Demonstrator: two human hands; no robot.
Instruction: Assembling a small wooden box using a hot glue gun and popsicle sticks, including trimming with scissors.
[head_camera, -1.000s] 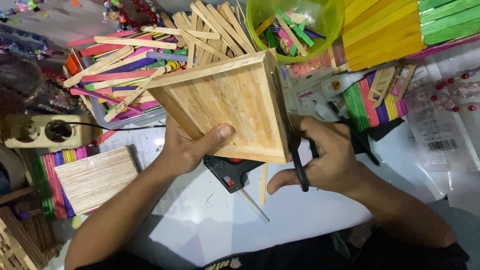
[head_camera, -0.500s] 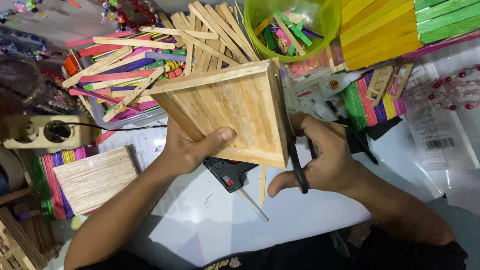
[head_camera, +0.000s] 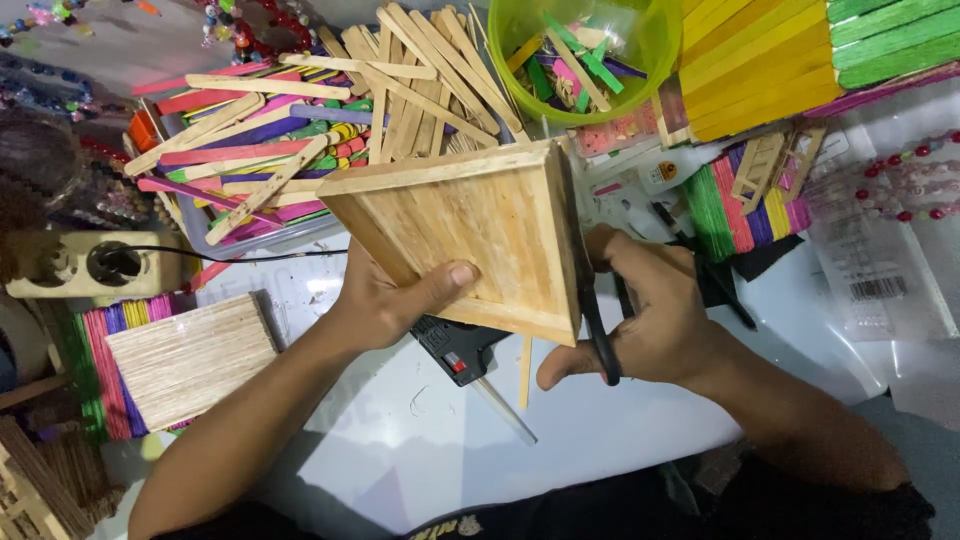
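My left hand (head_camera: 385, 305) holds a shallow wooden tray made of craft sticks (head_camera: 470, 235), thumb pressed on its inner face. The tray is tilted up off the white table (head_camera: 380, 450). My right hand (head_camera: 650, 315) grips black scissors (head_camera: 597, 330), whose blades run along the tray's right edge. A black glue gun (head_camera: 462, 350) lies on the table just under the tray, with a loose plain stick (head_camera: 525, 370) beside it.
A pile of plain and coloured craft sticks (head_camera: 300, 130) lies behind the tray. A green bowl (head_camera: 585, 55) holds stick offcuts. Stacks of yellow and green sticks (head_camera: 780, 50) sit back right. A stick panel (head_camera: 190, 355) and a power strip (head_camera: 85, 262) lie at the left.
The tray has shifted slightly lower and to the right in my left hand. The scissors stay against its right edge.
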